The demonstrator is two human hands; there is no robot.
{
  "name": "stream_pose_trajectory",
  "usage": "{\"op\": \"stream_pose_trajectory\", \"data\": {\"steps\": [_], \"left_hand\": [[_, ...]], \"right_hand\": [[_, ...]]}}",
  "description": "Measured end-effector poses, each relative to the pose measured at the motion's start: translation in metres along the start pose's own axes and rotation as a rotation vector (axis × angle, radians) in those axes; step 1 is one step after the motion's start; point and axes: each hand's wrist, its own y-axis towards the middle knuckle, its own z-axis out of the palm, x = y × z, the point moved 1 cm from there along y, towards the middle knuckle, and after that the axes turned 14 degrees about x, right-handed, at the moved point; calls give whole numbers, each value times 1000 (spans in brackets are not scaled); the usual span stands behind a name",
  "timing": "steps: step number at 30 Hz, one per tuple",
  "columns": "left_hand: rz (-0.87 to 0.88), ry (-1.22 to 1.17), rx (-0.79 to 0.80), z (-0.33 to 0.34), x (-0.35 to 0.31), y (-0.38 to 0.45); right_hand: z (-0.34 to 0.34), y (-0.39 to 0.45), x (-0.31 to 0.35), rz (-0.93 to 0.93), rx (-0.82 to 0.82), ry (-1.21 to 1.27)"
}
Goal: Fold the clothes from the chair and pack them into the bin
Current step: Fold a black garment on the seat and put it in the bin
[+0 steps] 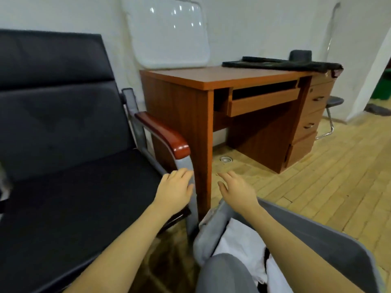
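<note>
A black padded chair (63,166) with wooden-topped armrests fills the left; no clothes lie on its seat. At the bottom right stands a grey fabric bin (317,235) holding white cloth (243,246) and a grey garment (224,273). My left hand (175,189) hovers with relaxed fingers over the chair's front right corner, next to the metal arm support. My right hand (237,189) is stretched out with straight fingers above the bin's far rim. Neither hand holds anything.
A brown wooden desk (211,85) with a keyboard tray and drawers stands behind, dark cloth (281,62) on top. A white lid-like panel (169,32) leans on the wall. Wooden floor (317,170) stretches right, with a stool (333,102) beyond the desk.
</note>
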Motion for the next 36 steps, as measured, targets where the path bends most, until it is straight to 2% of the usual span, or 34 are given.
{"op": "stream_pose_trajectory", "data": {"steps": [11, 20, 23, 30, 33, 36], "left_hand": [[-435, 34, -130, -40, 175, -171], [-832, 23, -174, -44, 287, -337], [-961, 17, -118, -34, 313, -383], [-1144, -76, 26, 0, 355, -451], [-1115, -150, 17, 12, 363, -457], [-1069, -177, 10, 25, 369, -454]], "right_hand": [[55, 48, 233, -413, 84, -35], [132, 43, 438, -777, 215, 24], [163, 35, 491, -890, 257, 3], [232, 19, 552, -927, 430, -58], [258, 15, 554, -874, 521, -101], [276, 15, 550, -787, 557, 48]]}}
